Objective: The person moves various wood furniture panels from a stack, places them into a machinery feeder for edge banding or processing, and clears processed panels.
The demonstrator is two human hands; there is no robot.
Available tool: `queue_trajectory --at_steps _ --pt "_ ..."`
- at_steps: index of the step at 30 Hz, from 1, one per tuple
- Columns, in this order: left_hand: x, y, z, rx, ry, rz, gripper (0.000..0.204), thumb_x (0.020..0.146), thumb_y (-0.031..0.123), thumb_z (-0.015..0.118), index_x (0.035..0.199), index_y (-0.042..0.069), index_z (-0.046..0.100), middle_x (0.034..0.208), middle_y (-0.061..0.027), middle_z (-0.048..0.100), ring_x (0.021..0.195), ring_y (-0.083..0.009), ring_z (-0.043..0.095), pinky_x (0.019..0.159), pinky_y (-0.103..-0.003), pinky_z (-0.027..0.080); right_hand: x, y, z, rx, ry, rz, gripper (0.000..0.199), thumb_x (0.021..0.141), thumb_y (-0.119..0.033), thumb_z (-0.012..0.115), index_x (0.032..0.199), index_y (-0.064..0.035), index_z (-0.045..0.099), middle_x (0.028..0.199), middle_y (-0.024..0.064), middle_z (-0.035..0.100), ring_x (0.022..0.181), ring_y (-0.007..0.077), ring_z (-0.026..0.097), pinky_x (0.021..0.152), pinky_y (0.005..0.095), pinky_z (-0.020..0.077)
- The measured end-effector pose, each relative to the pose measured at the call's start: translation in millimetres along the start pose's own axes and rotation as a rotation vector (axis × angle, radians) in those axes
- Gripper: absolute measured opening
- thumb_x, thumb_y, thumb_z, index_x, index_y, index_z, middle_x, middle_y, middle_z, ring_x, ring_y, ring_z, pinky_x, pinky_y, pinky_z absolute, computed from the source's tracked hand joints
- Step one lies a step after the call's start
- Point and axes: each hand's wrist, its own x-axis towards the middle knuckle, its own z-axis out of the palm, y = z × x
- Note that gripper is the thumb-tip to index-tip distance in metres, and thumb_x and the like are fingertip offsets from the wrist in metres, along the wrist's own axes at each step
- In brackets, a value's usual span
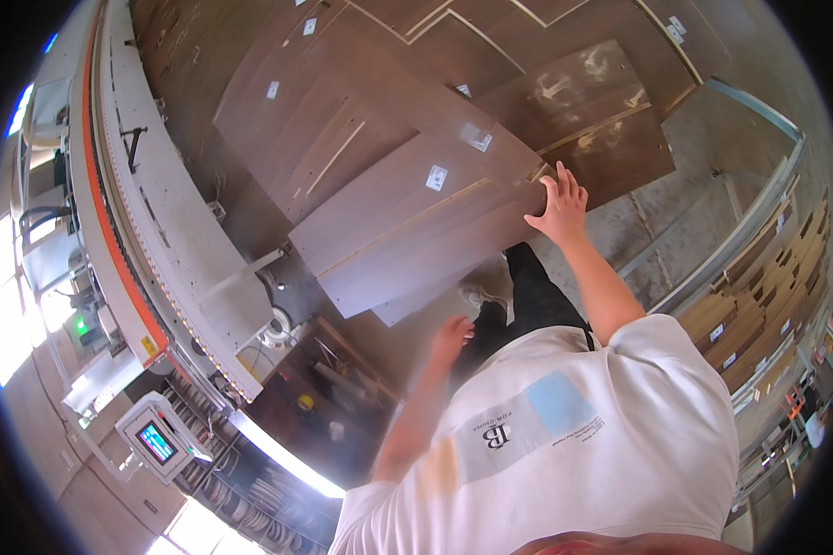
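My right hand point(562, 205) is stretched out with thumb and fingers spread, at the right end of a stack of brown wooden panels point(389, 222). Its fingertips are at the panel's edge, but I cannot tell whether they touch. The top panels carry white paper labels point(436, 178). Down by my thigh hangs my left hand point(452, 339), its fingers loosely bent and apart, with nothing in it. Beyond my right hand lies another brown panel point(611, 153) with pale dusty smears.
A long white machine point(171, 185) with an orange stripe runs along the left, with a control screen point(156, 442) at its near end. A dark shelf unit point(315, 388) stands beside it. On the right are a metal rail point(713, 268) and stacked wooden boards point(759, 314).
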Motion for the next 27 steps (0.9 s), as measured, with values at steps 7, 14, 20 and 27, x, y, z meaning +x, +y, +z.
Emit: queue_trajectory --at_steps 7,14,20,27 --pt "-22 -57 -25 -0.138 0.062 0.110 0.038 0.106 0.026 0.056 0.136 0.003 0.059 0.110 -0.0086 0.073 0.092 -0.0141 0.070 0.077 -0.029 0.053 -19 -15 46 -0.149 -0.093 0.077 0.090 0.058 -0.036 0.092 0.134 -0.0212 0.046 0.151 0.0187 0.045 0.138 0.0396 0.045 0.110 0.0511 0.0373" --pt "-19 -223 -85 -0.416 0.096 0.101 0.038 0.106 0.028 0.058 0.136 0.005 0.060 0.111 -0.0084 0.074 0.093 -0.0144 0.070 0.076 -0.032 0.055 -50 -93 20 0.066 -0.280 0.249 0.076 0.066 -0.036 0.087 0.128 -0.0162 0.048 0.128 0.0142 0.057 0.119 0.0351 0.058 0.101 0.0452 0.0473" --pt "-67 -337 -175 -0.225 0.301 0.094 0.031 0.098 0.030 0.065 0.121 0.009 0.070 0.101 -0.0042 0.075 0.088 -0.0140 0.069 0.076 -0.033 0.054 -146 -189 46 1.230 -0.624 0.564 0.062 0.086 -0.031 0.080 0.132 -0.0124 0.043 0.114 0.0097 0.059 0.101 0.0258 0.066 0.082 0.0454 0.0560" --pt "-121 -474 -274 -0.439 0.672 0.223 0.030 0.098 0.025 0.066 0.120 0.005 0.070 0.100 -0.0045 0.074 0.085 -0.0154 0.069 0.074 -0.032 0.055 -243 -354 71 1.232 -0.623 0.350 0.064 0.083 -0.024 0.081 0.132 -0.0066 0.043 0.115 0.0090 0.056 0.109 0.0220 0.061 0.088 0.0387 0.0542"
